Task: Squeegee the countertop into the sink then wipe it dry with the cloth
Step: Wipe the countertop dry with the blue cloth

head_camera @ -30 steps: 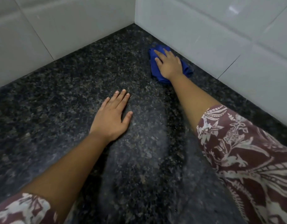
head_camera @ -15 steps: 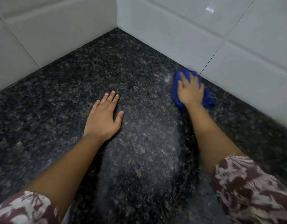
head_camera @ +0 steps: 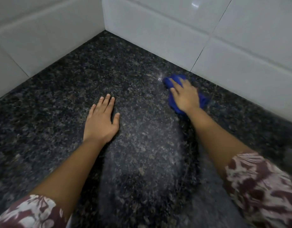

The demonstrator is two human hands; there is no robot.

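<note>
The cloth is pressed onto the countertop under the right hand, whose fingers are stretched out and slightly apart, presumably so that a broad patch is dried per stroke. Blue folds show beyond the fingertips and beside the wrist, near the wall. The left hand is laid flat, fingers together, thumb apart, well clear of the cloth, probably as a brace.

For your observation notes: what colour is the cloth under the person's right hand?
Bright blue. The cloth shows best in the head view, under the right hand.
</note>
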